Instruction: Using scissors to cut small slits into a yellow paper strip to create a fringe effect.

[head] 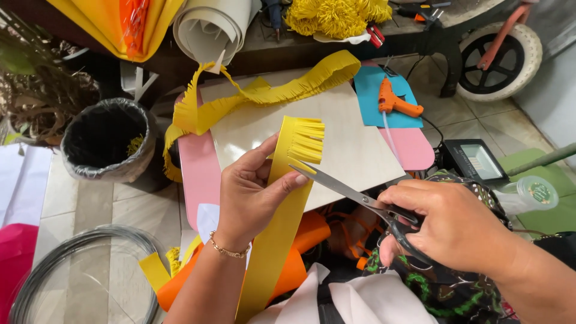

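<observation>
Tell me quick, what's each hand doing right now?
Left hand: closed on the yellow strip.
Right hand: closed on the scissors.

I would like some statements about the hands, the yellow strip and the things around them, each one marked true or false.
1. The left hand holds a yellow strip. True.
2. The right hand holds a glue gun. False: it holds scissors; the orange glue gun lies on a blue sheet.
3. The strip's top end is cut into a fringe. True.
4. The black bin stands right of the hands. False: it stands to their left.
</observation>
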